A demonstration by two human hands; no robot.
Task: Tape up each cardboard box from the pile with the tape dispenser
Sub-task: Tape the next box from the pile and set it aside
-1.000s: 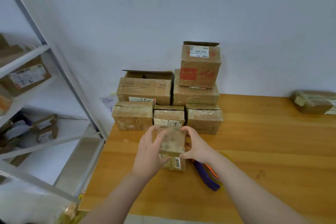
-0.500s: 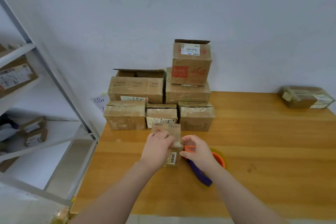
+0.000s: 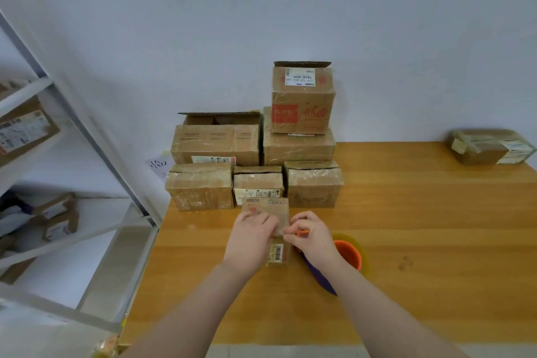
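A small cardboard box (image 3: 274, 209) with a barcode label stands on the wooden table (image 3: 406, 212), just in front of the pile of cardboard boxes (image 3: 255, 154). My left hand (image 3: 251, 238) lies over its left side and top, fingers curled on it. My right hand (image 3: 312, 237) pinches at the box's right edge. The tape dispenser (image 3: 347, 254), orange with a purple handle, lies on the table under and right of my right hand, partly hidden.
The pile stands against the white wall; the top box and one at the back left have open flaps. One taped box (image 3: 491, 147) sits alone at the table's far right. A metal shelf rack (image 3: 96, 139) with more boxes stands to the left.
The small box has come down from being held up in both hands to standing on the table. My right hand shifted to its right edge, above the dispenser.
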